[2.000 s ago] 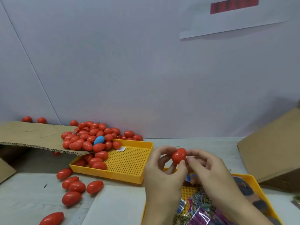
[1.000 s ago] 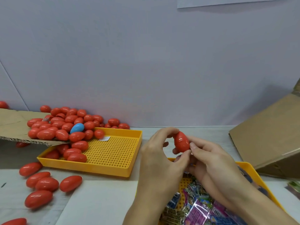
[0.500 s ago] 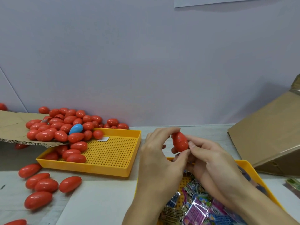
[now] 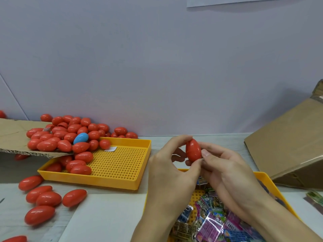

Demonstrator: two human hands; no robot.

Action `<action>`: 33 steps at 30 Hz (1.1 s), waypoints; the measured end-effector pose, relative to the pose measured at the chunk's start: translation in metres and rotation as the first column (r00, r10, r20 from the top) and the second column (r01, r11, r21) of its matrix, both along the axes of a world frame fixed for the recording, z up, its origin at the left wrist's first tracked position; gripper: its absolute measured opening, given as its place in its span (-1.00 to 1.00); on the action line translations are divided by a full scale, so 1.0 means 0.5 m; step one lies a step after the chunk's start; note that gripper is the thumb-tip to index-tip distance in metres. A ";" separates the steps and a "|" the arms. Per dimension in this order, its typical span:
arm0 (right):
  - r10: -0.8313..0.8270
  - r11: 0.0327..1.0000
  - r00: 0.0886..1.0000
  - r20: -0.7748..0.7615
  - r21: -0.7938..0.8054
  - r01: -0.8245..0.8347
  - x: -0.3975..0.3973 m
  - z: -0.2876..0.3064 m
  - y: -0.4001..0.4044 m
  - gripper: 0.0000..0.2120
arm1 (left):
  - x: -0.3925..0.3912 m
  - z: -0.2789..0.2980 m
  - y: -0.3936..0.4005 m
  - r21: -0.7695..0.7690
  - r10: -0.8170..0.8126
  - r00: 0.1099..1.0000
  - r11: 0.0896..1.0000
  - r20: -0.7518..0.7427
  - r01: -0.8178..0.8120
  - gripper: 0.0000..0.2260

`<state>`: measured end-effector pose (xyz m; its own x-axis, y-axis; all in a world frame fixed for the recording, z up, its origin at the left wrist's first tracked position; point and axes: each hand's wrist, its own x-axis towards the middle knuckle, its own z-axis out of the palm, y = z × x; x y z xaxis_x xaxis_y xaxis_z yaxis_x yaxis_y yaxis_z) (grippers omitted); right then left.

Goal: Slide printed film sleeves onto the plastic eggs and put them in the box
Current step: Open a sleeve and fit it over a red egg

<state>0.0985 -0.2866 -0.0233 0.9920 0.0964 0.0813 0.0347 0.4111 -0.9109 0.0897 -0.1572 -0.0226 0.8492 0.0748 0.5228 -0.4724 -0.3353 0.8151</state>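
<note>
A red plastic egg (image 4: 193,150) stands upright between both hands above the near yellow tray (image 4: 265,179). My left hand (image 4: 172,173) pinches it top and bottom with forefinger and thumb. My right hand (image 4: 225,172) grips its right side, thumb against the egg. No sleeve shows on the egg. Printed film sleeves (image 4: 209,222) lie heaped in the near tray under my wrists. The cardboard box (image 4: 286,145) stands tilted at the right.
A second yellow perforated tray (image 4: 122,177) at centre left holds several red eggs (image 4: 80,169). A pile of red eggs with one blue egg (image 4: 80,138) spills off a cardboard flap (image 4: 15,135). Loose red eggs (image 4: 49,199) lie on the table at the lower left.
The egg has turned from tilted to upright between my fingers. Both hands stay in much the same place above the near tray.
</note>
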 end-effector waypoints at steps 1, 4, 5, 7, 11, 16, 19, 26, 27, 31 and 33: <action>-0.007 1.000 1.000 0.005 0.000 0.007 0.001 -0.001 -0.001 -0.77 | 0.000 0.000 -0.001 -0.010 -0.006 1.000 1.000 -0.001 0.006 -0.63; -0.025 0.999 0.999 0.031 -0.041 0.026 0.001 -0.002 -0.004 -0.74 | 0.000 0.001 -0.004 -0.084 -0.054 0.998 0.995 -0.037 0.050 -0.63; -0.037 0.998 0.999 0.039 -0.058 0.040 0.001 -0.003 -0.005 -0.73 | 0.000 0.001 -0.004 -0.118 -0.080 0.995 0.990 -0.055 0.073 -0.64; -0.062 0.993 0.996 0.057 -0.095 0.068 0.003 -0.005 -0.008 -0.77 | -0.001 0.003 -0.004 -0.178 -0.130 0.988 0.977 -0.081 0.114 -0.66; -0.126 0.972 0.987 0.096 -0.185 0.142 0.007 -0.012 -0.011 -0.81 | -0.002 0.006 -0.003 -0.262 -0.196 0.973 0.952 -0.121 0.159 -0.68; -0.141 0.949 0.976 0.166 -0.259 0.181 0.004 -0.012 -0.008 -0.72 | 0.000 0.002 -0.006 -0.353 -0.272 0.944 0.915 -0.185 0.195 -0.83; -0.136 0.943 0.970 0.204 -0.274 0.190 0.004 -0.010 -0.007 -0.72 | 0.005 0.000 -0.006 -0.466 -0.311 0.925 0.866 -0.217 0.182 -0.90; -0.167 0.885 0.924 0.344 -0.360 0.295 -0.002 -0.004 -0.004 -0.74 | 0.007 0.013 -0.012 -0.828 -0.512 0.819 0.555 -0.257 0.087 -0.76; -0.174 0.862 0.913 0.369 -0.391 0.322 -0.006 -0.002 -0.001 -0.73 | 0.006 0.015 -0.012 -0.858 -0.541 0.806 0.507 -0.240 0.085 -0.73; -0.181 0.741 0.864 0.469 -0.512 0.433 -0.016 0.006 0.008 -0.68 | 0.003 0.018 -0.008 -0.912 -0.627 0.754 0.398 -0.196 0.094 -0.73; -0.176 0.694 0.827 0.533 -0.529 0.489 -0.019 0.010 0.011 -0.69 | 0.003 0.018 -0.009 -0.889 -0.643 0.731 0.443 -0.228 0.113 -0.74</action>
<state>0.0891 -0.2811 -0.0181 0.8452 -0.0514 0.5319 0.4818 -0.3573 -0.8001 0.0913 -0.1615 -0.0138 0.9811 -0.1863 -0.0527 0.1653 0.6642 0.7291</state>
